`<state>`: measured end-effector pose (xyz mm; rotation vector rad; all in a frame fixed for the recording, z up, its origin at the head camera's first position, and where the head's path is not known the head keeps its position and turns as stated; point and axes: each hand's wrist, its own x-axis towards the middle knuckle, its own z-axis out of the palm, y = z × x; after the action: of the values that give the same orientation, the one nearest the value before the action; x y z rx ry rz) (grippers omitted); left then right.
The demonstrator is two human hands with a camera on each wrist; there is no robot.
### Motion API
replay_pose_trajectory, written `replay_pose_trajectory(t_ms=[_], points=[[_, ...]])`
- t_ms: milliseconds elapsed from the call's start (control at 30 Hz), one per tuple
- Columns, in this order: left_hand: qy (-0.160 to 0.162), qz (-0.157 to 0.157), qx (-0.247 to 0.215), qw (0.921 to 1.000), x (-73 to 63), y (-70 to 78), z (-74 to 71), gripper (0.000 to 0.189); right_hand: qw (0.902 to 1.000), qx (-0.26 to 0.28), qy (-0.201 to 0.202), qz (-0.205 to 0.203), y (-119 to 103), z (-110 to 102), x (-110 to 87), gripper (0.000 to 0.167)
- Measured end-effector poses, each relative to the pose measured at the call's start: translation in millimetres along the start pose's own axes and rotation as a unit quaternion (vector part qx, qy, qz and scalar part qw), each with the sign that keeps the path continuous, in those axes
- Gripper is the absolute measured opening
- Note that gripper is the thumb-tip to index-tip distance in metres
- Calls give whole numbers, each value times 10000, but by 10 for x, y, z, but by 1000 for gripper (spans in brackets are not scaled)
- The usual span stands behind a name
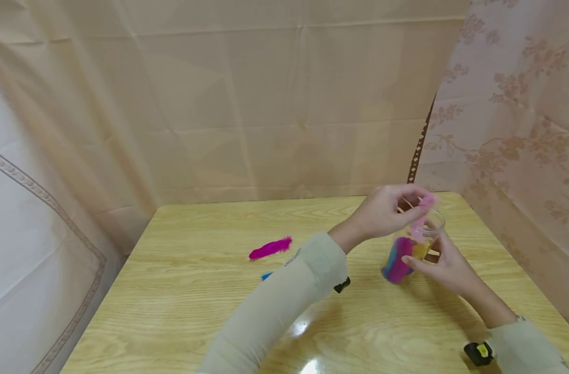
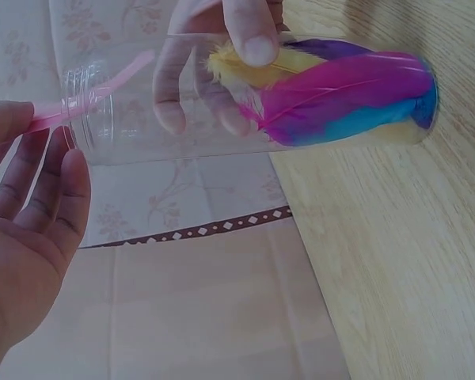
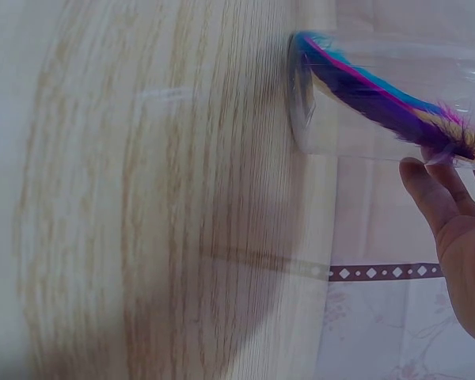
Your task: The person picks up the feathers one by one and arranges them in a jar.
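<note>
My left hand (image 1: 389,210) pinches a pink feather (image 2: 115,83) between thumb and fingers at the mouth of a clear jar (image 2: 134,131). The feather's far end reaches inside, past the threaded rim. Around the middle of the jar, my right hand (image 1: 448,262) holds it upright, slightly tilted, with its base close over the table. Down in the jar lie a magenta feather (image 2: 340,91), a blue feather (image 2: 364,120), a purple feather (image 3: 364,103) and a yellow feather (image 2: 261,70).
A loose magenta feather (image 1: 270,248) lies on the wooden table (image 1: 181,311) left of the jar. Just the tip of a blue feather (image 1: 266,276) shows beside my left sleeve (image 1: 284,306). Behind the table hangs a beige curtain (image 1: 265,104); a floral curtain (image 1: 523,130) is at the right.
</note>
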<state>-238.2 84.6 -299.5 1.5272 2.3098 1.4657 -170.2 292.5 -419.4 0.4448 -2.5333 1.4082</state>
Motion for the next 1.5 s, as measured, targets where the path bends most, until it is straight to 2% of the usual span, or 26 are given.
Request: replay_pose_trajectory(t_ms=[567,800,1033,1500], points=[[-129,128,465,9988,-24,2,16,22,10000,-21,11,-30,5,21,-31,103],[-224,106,509,9984,-30,14,14,23,9999,-81,-67,-50,22,20,-25,104],[-371,116,697,9968,-38,9,18,30,9998,40,-104,-153,6,8,-38,92],[-237,71,539,9982,-70,-16,29,26,9996,-213,-37,-161,-5,14,-27,94]])
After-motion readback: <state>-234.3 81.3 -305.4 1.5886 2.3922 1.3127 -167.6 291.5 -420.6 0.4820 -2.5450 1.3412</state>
